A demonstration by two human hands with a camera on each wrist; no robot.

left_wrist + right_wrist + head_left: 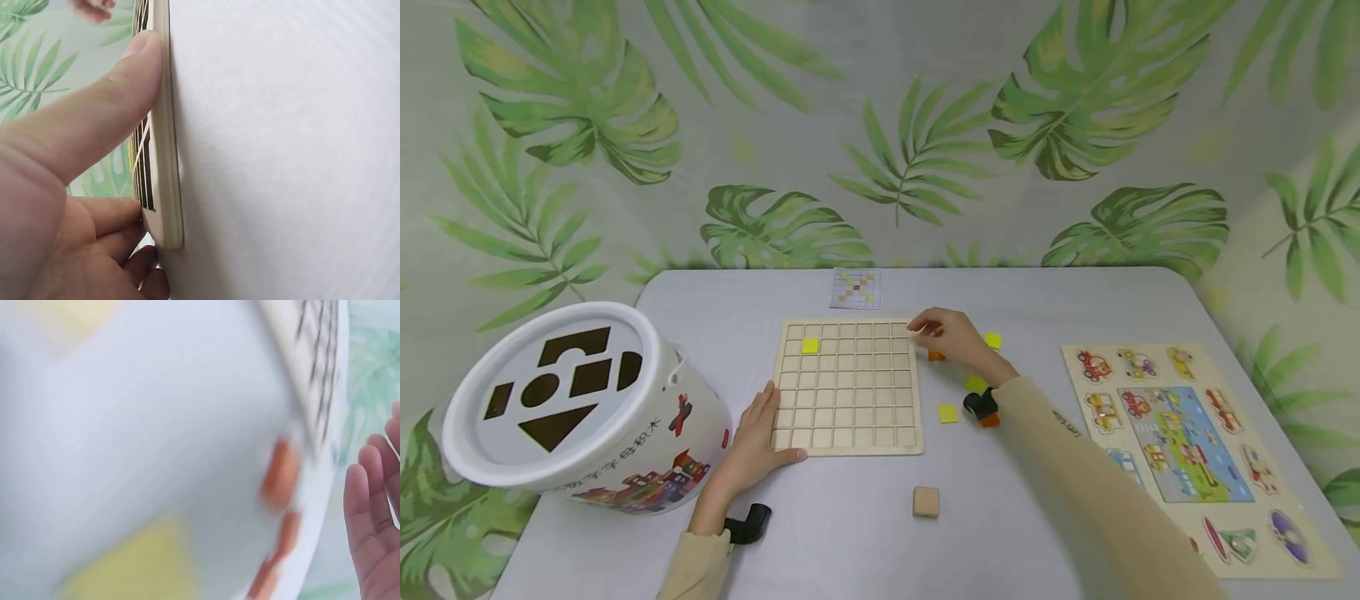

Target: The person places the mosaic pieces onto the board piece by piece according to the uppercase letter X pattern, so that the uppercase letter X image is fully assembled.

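Note:
A square wooden grid board (846, 398) lies on the table with one yellow square tile (810, 346) in an upper-left cell. My left hand (756, 433) rests along the board's left edge, fingers extended, its thumb (140, 69) on the near rim. At the board's far right corner is my right hand (951, 335), its fingers bent loosely in the head view. In the right wrist view those fingers (369, 487) show at the right edge with no tile visible. An orange piece (936, 354) lies just below that hand, and a yellow tile (948, 414) lies nearer.
A white bucket (696, 400) with shape holes stands at left. A printed pattern card (856, 288) lies behind the board. One wooden block (926, 502) sits in front. At right is a picture puzzle board (1292, 492). More yellow tiles (993, 341) and orange pieces (988, 420) lie around the right forearm.

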